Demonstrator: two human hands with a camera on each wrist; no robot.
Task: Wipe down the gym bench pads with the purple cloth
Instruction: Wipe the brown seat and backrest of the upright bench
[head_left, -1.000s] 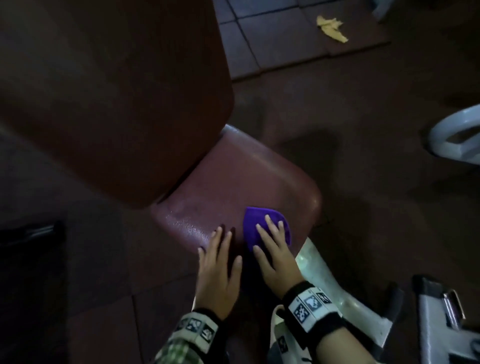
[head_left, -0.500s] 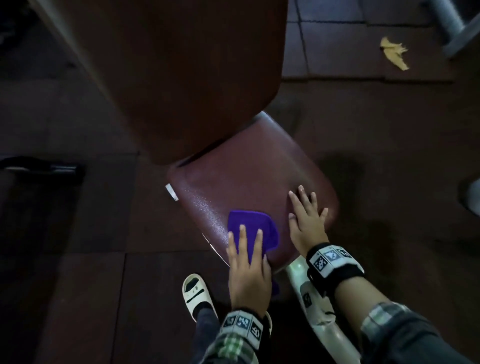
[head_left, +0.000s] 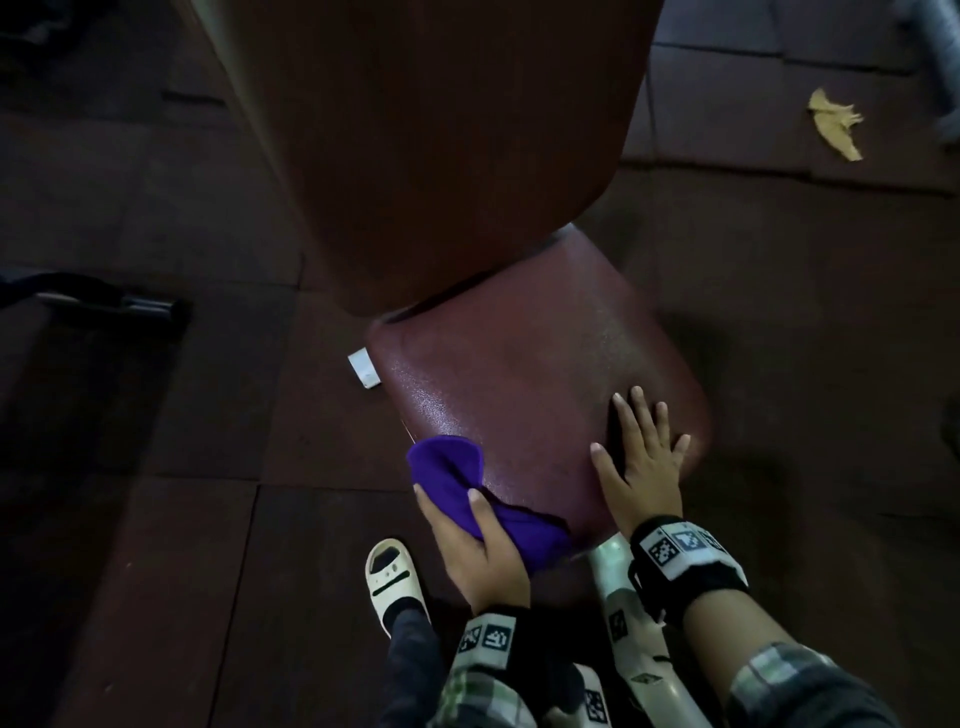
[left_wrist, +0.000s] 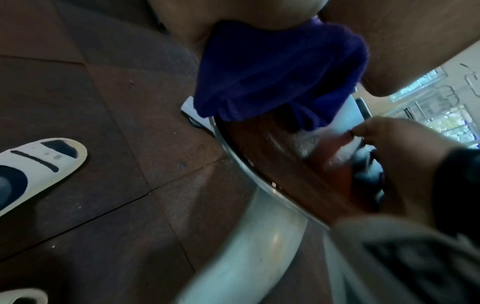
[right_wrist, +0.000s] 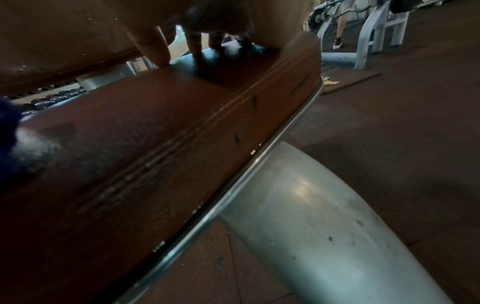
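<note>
The scene is dim, and the back pad is cut off by the top of the head view, its lower end overhanging the far edge of the seat pad. The bench frame shows only as a pale tube below the seat's near edge, partly covered by both forearms. In the left wrist view the right hand is blurred, and the left palm crowds the top of the frame.

The purple cloth lies bunched over the seat pad's near left corner, part of it draped down over the near edge. The left hand grips it there, thumb on top of the fabric and fingers curled round its left side; the fingertips beneath are hidden by the cloth.

The right hand rests flat on the seat pad near its right edge, fingers straight and spread, holding nothing, well apart from the cloth.

A white slipper stands on the floor below the cloth.
</note>
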